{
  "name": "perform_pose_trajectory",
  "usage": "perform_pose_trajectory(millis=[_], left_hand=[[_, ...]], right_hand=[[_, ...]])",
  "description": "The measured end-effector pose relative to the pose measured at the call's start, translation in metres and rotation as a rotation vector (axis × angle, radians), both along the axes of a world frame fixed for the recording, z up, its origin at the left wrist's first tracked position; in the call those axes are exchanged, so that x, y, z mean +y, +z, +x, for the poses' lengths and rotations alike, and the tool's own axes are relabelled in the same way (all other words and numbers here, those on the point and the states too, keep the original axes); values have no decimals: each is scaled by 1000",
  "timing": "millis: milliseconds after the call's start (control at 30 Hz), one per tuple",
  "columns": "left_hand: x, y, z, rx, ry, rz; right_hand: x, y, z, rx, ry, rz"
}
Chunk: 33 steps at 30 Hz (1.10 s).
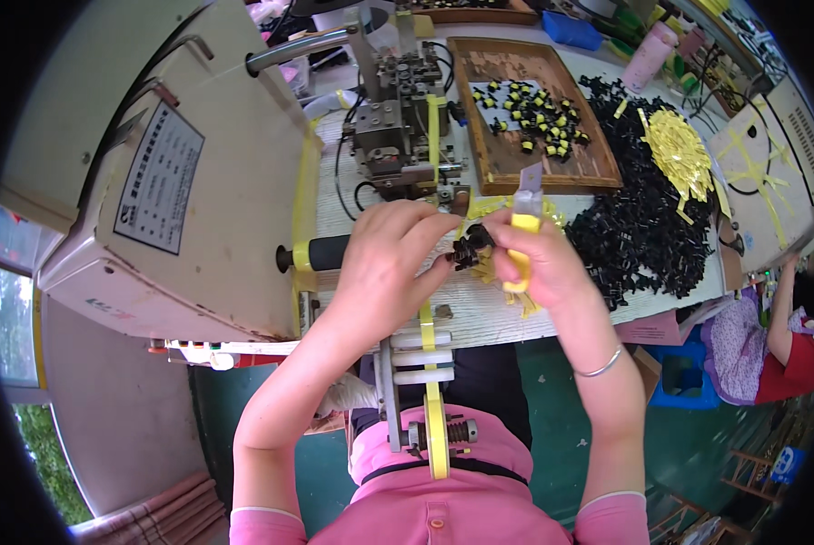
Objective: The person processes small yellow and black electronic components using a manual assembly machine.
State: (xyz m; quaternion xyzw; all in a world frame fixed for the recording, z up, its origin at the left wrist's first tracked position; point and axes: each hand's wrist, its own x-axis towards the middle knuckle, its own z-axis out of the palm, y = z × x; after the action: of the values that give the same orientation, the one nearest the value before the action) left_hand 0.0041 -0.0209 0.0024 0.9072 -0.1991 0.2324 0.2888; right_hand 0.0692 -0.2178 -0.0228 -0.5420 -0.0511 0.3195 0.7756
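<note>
My left hand [384, 259] pinches a small black plastic part [468, 249] between thumb and fingertips, above the white worktop. Gripped in my right hand [554, 265] is a utility knife [526, 223] with a yellow handle, its blade pointing up and away from me. The thumb and finger of that hand also meet the black part from the right. What exactly the part's shape is, my fingers partly hide. Under both hands, yellow tape scraps [489, 272] lie on the worktop.
Left stands a large beige machine [234, 173]; its metal head [389, 136] carries a yellow tape strip, fed from a tape reel [437, 431] near my waist. Behind is a wooden tray [598, 150] of yellow-wrapped black parts. A heap of black parts [639, 245] and yellow strips [678, 150] lie right.
</note>
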Motion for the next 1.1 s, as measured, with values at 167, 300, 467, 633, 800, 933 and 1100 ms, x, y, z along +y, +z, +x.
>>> perform_pose_trajectory(millis=[167, 300, 467, 633, 800, 933, 1100], left_hand=[[12, -15, 1, -22, -33, -34], [5, -14, 3, 40, 13, -14], [-20, -8, 11, 10, 17, -68], [-43, -7, 15, 44, -68, -1], [-61, -4, 25, 82, -141, -119], [-59, -5, 23, 113, -92, -106], [-35, 6, 13, -35, -54, 7]], right_hand=[[25, -32, -11, 303, -15, 362], [25, -35, -10, 328, -38, 405], [15, -30, -10, 404, -215, 413], [3, -21, -9, 423, -276, 358], [-10, -19, -3, 366, -419, 369], [-29, -2, 1, 105, -362, 74], [-53, 3, 19, -1196, -408, -1287]])
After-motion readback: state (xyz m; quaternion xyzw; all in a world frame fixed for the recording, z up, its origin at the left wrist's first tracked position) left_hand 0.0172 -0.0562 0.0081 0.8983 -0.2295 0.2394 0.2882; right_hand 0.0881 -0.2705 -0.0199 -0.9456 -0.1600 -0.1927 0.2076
